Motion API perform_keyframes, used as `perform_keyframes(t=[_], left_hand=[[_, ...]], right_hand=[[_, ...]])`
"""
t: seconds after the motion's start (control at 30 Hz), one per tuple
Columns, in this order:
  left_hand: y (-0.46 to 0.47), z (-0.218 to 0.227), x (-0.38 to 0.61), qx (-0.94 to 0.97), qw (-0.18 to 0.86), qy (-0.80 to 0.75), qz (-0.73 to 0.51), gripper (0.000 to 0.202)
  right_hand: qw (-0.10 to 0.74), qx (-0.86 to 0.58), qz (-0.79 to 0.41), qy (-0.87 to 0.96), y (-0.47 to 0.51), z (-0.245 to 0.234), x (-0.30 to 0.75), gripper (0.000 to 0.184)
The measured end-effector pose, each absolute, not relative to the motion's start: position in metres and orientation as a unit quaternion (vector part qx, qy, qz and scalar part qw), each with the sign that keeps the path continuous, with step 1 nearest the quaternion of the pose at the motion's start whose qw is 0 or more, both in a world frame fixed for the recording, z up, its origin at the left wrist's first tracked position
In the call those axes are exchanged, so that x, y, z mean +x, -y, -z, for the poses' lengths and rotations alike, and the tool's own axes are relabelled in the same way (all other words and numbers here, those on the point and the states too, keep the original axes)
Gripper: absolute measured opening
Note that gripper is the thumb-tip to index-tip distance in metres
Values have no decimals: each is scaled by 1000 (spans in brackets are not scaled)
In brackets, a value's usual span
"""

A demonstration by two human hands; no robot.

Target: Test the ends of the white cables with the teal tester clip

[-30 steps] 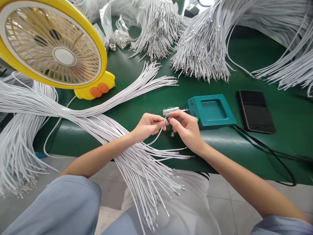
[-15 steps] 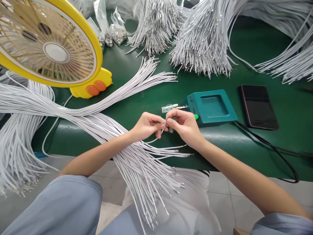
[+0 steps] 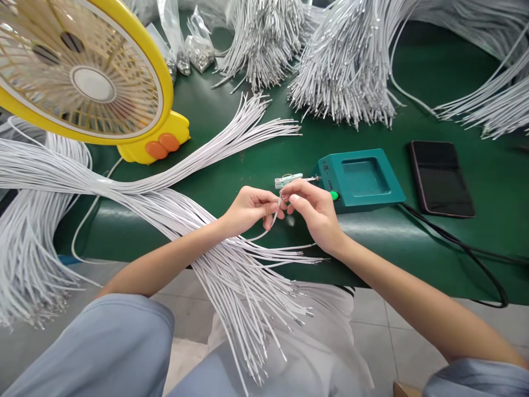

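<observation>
My left hand (image 3: 250, 209) and right hand (image 3: 312, 212) both pinch 1 wire (image 3: 273, 221) near its tip, close together, probably to steady the end, just before the clip (image 3: 288, 180) on the green box (image 3: 359, 179). The bundle (image 3: 231, 264) drapes over the table edge onto my lap, within reach.

Bright, even light; warped edges

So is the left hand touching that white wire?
Touching. The head view shows the left hand pinching the wire between thumb and fingers, with the right hand pinching its end.
</observation>
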State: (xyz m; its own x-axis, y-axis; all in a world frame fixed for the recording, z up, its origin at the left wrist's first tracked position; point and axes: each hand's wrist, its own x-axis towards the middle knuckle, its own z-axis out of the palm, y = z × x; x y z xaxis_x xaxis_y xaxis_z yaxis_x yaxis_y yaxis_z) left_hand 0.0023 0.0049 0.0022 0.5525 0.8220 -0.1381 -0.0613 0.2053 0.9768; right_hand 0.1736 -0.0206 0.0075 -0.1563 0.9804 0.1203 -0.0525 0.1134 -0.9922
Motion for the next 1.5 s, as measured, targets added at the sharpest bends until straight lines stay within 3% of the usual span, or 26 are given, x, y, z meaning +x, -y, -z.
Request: perform_keyframes(t=[0.3,0.53,0.73,1.0,1.5], left_hand=[[-3,-6,5,527,675,-374,-356,37],[-2,-8,6,529,650,-403,-367,32],[0,-12,8,514,671,-395,-361,35],[-6,-8,5,503,735,-324,-319,39],[-8,-4,1,487,783,-276,-271,43]], right_hand=[[517,-376,-477,603,23,-4,173,7],[510,-413,-307,690,22,-2,171,2],[502,-391,-206,744,20,-1,174,11],[507,-374,-340,699,20,-9,176,16],[499,-372,-472,625,17,-6,178,7]])
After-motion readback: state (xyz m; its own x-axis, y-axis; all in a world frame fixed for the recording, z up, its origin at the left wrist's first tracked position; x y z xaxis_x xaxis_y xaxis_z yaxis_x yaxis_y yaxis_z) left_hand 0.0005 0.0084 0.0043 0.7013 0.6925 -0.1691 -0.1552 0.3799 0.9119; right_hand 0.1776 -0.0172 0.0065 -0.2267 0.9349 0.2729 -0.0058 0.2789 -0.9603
